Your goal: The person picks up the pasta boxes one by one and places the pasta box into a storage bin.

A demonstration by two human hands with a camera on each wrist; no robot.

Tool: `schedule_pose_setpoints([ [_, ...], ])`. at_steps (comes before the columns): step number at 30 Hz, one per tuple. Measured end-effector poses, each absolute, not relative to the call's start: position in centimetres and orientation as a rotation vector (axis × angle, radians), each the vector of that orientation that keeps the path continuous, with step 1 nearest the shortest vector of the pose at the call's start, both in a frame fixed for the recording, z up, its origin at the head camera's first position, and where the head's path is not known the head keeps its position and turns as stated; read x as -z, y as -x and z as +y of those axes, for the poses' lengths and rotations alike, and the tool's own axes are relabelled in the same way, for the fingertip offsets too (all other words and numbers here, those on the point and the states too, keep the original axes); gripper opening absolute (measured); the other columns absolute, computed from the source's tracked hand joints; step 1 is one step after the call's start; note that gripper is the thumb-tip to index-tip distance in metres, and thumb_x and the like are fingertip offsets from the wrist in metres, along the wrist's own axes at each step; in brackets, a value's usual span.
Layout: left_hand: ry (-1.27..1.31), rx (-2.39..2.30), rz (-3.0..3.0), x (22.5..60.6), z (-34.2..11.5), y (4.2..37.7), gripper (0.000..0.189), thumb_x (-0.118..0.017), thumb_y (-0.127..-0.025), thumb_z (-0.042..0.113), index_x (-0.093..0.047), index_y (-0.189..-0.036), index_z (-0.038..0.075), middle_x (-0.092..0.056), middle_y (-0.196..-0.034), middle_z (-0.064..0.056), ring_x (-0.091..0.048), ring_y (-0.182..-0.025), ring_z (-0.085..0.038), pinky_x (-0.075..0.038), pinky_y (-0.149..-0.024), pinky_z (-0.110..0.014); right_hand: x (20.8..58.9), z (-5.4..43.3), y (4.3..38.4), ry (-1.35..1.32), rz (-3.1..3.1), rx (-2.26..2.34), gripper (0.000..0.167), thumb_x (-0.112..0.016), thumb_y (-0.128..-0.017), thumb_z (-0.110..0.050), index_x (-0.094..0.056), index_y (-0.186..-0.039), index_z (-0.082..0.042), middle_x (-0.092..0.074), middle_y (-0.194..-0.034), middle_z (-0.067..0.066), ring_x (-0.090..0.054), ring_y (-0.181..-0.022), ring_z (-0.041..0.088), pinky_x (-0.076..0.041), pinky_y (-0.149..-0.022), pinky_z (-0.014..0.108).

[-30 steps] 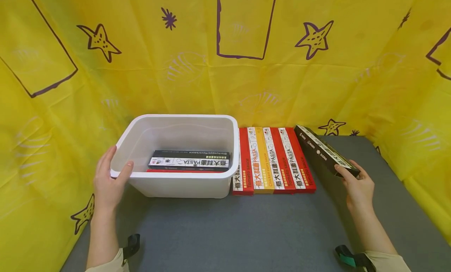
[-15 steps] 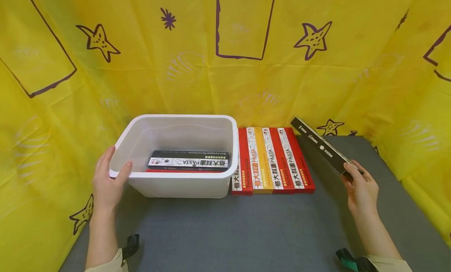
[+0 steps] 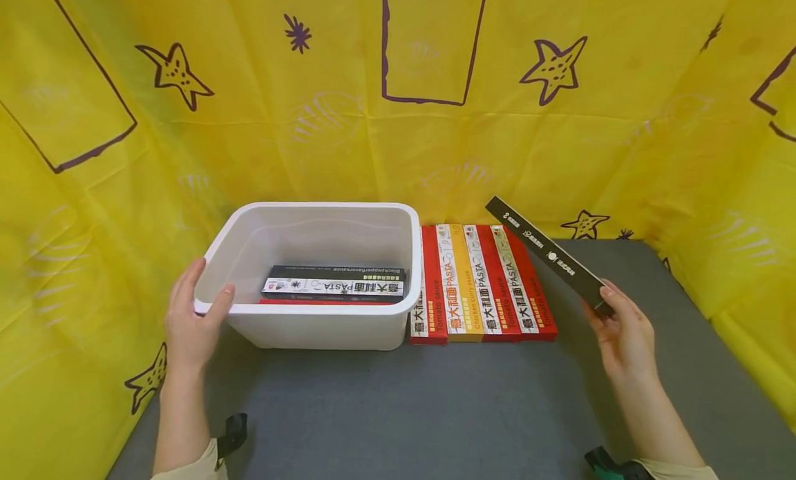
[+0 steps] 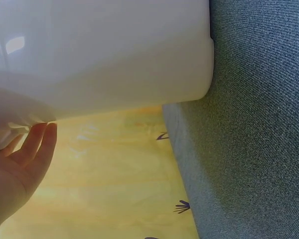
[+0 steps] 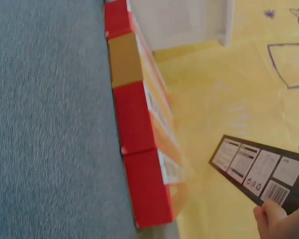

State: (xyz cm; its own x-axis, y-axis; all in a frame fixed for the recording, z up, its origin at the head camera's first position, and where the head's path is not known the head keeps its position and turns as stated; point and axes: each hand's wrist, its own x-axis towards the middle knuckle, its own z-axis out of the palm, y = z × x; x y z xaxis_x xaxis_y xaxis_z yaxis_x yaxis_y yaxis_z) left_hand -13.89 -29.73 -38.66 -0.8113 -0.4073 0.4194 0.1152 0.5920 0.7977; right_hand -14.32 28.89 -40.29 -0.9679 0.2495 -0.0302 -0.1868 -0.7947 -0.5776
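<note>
My left hand grips the near left corner of a white plastic bin, thumb over the rim and fingers along its outer side. Inside the bin lies a black pasta box with a white label, and a strip of a red box shows in front of it. In my right hand a black pasta box is held by its near end, raised and slanting up to the left. Its far end overlaps the row of boxes in the head view; the right wrist view shows its printed back with a barcode.
Right of the bin, several pasta boxes lie side by side on the grey table: red tomato sauce boxes and a yellow chicken curry box. A yellow patterned cloth hangs behind and at both sides.
My right hand has lifted the black pasta box and turned it, its far end moving up and left over the red boxes. The left hand and bin stay put.
</note>
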Motion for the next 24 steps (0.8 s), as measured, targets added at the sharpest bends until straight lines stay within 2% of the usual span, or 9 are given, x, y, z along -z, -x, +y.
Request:
schedule_pose_setpoints([
  [8,-0.223,1.184,-2.234,38.5,-29.7,13.9,0.06,-0.064,-0.089,0.025,-0.047,-0.146,0.019,-0.043,-0.149,-0.005,-0.039,-0.133,-0.03,-0.027,-0.111,-0.054,39.1,27.2,13.8,-0.02,-0.933,-2.783,0.026,-0.048,-0.095,0.008,-0.068,-0.111,0.01,-0.065,-0.112,0.014,-0.064,-0.095,0.025,-0.055,-0.084,0.036],
  [18,-0.262,1.195,-2.251,38.4,-29.5,13.7,0.06,-0.063,-0.09,0.028,-0.045,-0.147,0.022,-0.042,-0.15,0.0,-0.039,-0.134,-0.027,-0.029,-0.11,-0.055,37.5,24.8,13.3,-0.318,-1.122,-2.724,0.036,-0.036,-0.098,0.004,-0.059,-0.125,0.009,-0.06,-0.121,0.015,-0.062,-0.103,0.022,-0.051,-0.092,0.032],
  [24,-0.252,1.186,-2.245,38.4,-29.4,13.7,0.06,-0.063,-0.09,0.027,-0.046,-0.147,0.019,-0.042,-0.15,-0.004,-0.039,-0.133,-0.031,-0.029,-0.11,-0.056,36.7,23.3,13.2,-0.4,-1.307,-2.673,0.04,-0.035,-0.096,0.002,-0.055,-0.131,0.006,-0.056,-0.128,0.012,-0.06,-0.11,0.021,-0.05,-0.093,0.031],
])
